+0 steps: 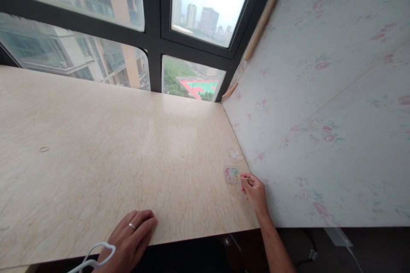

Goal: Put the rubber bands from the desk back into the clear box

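My right hand [252,187] is at the right edge of a small clear plastic box [226,179], thumb and fingertips pinched together. Something thin and pale seems to show at the fingertips, too small to name. Divided sections of the box hold small coloured loops [235,171] in pink, green, yellow and whitish tones. Just beyond it, against the wall, lies a clear plastic lid [234,154]. Near the front edge of the stone sill, my left hand [133,232] rests palm down, fingers lying close together, a ring on one finger. No object shows in it.
A thin yellowish loop [44,149] lies far left on the beige marble-look sill [128,149]. Floral wallpapered wall [320,115] bounds the right side; a dark window frame [155,51] stands behind. A white looped cord [105,245] overlaps my left wrist in view.
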Motion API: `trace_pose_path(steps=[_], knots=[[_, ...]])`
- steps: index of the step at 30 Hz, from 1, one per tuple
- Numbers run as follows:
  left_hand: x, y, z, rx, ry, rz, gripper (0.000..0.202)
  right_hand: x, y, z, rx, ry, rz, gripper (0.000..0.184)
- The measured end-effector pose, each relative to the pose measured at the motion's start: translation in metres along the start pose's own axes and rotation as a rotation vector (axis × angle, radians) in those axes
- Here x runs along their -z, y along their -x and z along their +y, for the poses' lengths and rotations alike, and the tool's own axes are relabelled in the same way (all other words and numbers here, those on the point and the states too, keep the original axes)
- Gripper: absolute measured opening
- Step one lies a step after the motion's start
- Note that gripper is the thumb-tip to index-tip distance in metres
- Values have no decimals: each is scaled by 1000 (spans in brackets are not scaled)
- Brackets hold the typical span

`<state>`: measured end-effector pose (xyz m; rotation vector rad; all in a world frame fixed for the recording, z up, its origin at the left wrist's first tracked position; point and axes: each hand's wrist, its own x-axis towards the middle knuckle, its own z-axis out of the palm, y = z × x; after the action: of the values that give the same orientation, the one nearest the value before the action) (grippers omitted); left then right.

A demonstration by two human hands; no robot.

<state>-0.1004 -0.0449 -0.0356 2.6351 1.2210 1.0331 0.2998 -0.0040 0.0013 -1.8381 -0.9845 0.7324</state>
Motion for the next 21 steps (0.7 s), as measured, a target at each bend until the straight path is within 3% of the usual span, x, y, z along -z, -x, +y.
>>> trace_pose_path(steps=[13, 21], knots=[[2, -4, 5, 12, 2, 24, 20, 1, 1, -1, -13, -19, 2, 35], [1, -2, 4, 24, 7, 20, 20, 2, 3, -3, -21, -18, 15, 27]])
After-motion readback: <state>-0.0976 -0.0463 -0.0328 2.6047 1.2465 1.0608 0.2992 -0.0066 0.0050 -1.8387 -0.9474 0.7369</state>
